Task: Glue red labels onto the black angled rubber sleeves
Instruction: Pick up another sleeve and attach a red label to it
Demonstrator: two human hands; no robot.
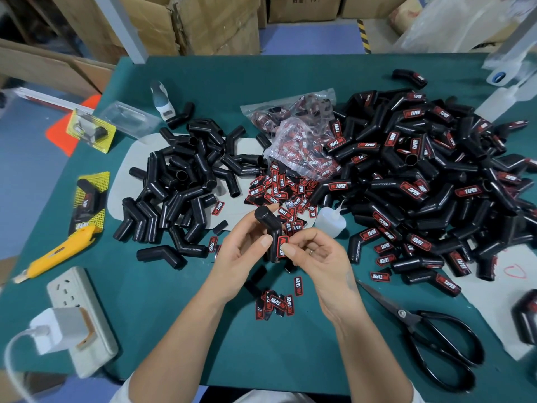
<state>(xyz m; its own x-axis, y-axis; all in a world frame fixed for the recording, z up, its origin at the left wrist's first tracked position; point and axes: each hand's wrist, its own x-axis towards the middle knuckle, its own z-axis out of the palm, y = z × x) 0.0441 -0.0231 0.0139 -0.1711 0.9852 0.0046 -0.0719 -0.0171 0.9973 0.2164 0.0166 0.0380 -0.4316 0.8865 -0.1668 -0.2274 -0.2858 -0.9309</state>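
Sleeve [268,228] gripped in left hand [247,251]; right hand [316,257] fingers pinch red label [282,246] onto it, above bare table [203,330] between scissors [430,330] and power strip [78,321].

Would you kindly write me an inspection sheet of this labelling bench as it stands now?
Surface: green table with a grey mat under the left heap.
Job's things: unlabelled sleeves heaped left; labelled sleeves heaped right; loose red labels between them; glue bottle upright beside the labels; bag of labels behind.
Clutter: scissors, yellow utility knife, packaged samples at left.
Grippers: left hand grips a sleeve; right hand pinches a label against it.
Cables: white cable from a charger in the power strip.
Surroundings: cardboard boxes behind the table.
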